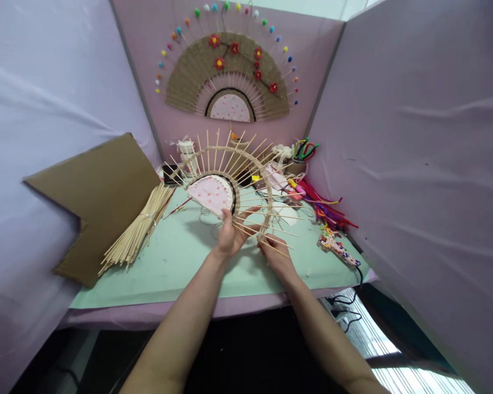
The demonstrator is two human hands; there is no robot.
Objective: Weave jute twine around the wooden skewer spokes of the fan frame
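Note:
A fan frame of thin wooden sticks [211, 195] is held up above the green tabletop, tilted down to the right. Its half-round centre is pink dotted cloth with a dark and tan rim, and a twine band [267, 183] runs in an arc across the sticks. My left hand [230, 235] grips the frame near the lower corner of the cloth, thumb in front, other fingers behind the sticks. At the lower right end of the twine band, my right hand [276, 254] pinches the twine by the last sticks; its fingertips are partly hidden.
A tied stick bundle [137, 227] and brown cardboard [107, 202] lie at left. At right are a patterned glue gun [339, 249] with a black cord, coloured pipe cleaners [322, 205] and a can of scissors [298, 166]. A finished fan [230, 65] hangs on the back wall.

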